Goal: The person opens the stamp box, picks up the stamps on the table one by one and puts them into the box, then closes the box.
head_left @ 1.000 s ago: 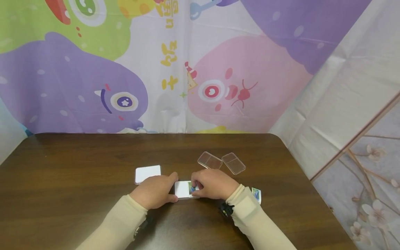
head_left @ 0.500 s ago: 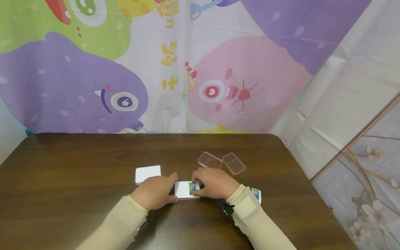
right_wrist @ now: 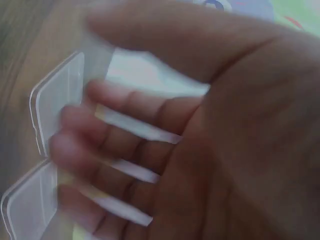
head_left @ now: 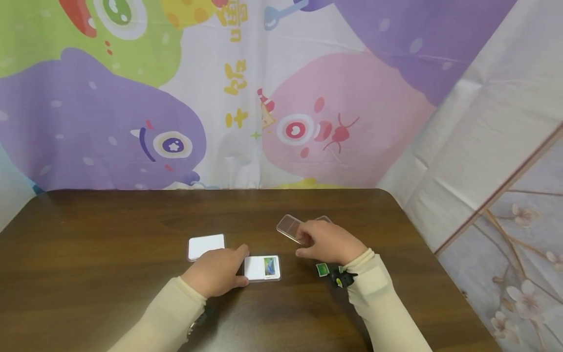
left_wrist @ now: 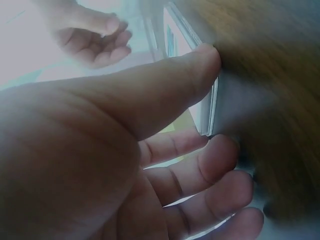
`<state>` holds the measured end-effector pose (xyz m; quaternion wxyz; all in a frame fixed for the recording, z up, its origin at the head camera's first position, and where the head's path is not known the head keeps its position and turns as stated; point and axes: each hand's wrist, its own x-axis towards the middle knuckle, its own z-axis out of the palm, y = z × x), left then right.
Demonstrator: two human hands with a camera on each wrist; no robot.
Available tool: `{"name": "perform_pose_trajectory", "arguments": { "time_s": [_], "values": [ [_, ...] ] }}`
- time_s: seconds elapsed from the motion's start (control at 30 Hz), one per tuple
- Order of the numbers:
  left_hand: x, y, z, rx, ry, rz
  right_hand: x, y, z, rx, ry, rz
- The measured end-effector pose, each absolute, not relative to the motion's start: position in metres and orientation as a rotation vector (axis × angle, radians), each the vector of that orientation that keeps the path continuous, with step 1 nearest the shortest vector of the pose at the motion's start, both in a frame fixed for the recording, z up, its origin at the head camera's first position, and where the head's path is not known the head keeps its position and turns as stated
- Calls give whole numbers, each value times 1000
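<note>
My left hand (head_left: 215,272) grips the left end of a flat clear case (head_left: 262,279) with thumb and forefinger at its edges. In the case is a white card (head_left: 253,268), and a small picture (head_left: 270,267) lies on the card's right part. The left wrist view shows the thumb across the edge of the case (left_wrist: 182,40). My right hand (head_left: 332,242) is over the table to the right, fingers loosely bent and holding nothing. Two see-through plastic covers (head_left: 288,227) (right_wrist: 60,100) lie beside its fingertips, one mostly hidden behind the hand in the head view.
Another clear case with a white card (head_left: 205,247) lies beyond my left hand. A small green picture (head_left: 322,269) lies near my right wrist, where a black wrist device (head_left: 343,278) sits. A cartoon-printed cloth (head_left: 237,161) hangs behind the wooden table (head_left: 110,234).
My right hand has let go of the small picture in the case and moved right and away from me to the clear covers. My left hand keeps its grip on the case.
</note>
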<state>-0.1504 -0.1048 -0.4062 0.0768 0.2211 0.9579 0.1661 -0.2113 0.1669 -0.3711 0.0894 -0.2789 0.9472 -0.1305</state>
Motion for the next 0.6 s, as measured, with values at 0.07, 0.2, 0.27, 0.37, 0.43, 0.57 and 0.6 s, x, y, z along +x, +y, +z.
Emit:
{"name": "perform_pose_trajectory", "arguments": {
  "time_s": [0.07, 0.2, 0.27, 0.37, 0.43, 0.57, 0.6],
  "values": [
    [-151, -104, -407, 663, 2871, 501, -212, 175, -369, -722, 2795, -410],
    [-150, -104, -407, 667, 2872, 506, -214, 191, -365, -531, 2775, -428],
    [-151, -104, -407, 676, 2874, 506, -215, 199, -361, -494, 2787, -425],
    [-150, -103, -406, 682, 2875, 502, -217, 211, -356, -462, 2808, -433],
    [-150, -104, -405, 679, 2875, 498, -218, 217, -353, -451, 2797, -447],
    [-150, -103, -405, 669, 2875, 494, -224, 223, -348, -465, 2731, -397],
    [-150, -103, -405, 671, 2873, 496, -225, 224, -347, -456, 2717, -362]
  ]
}}
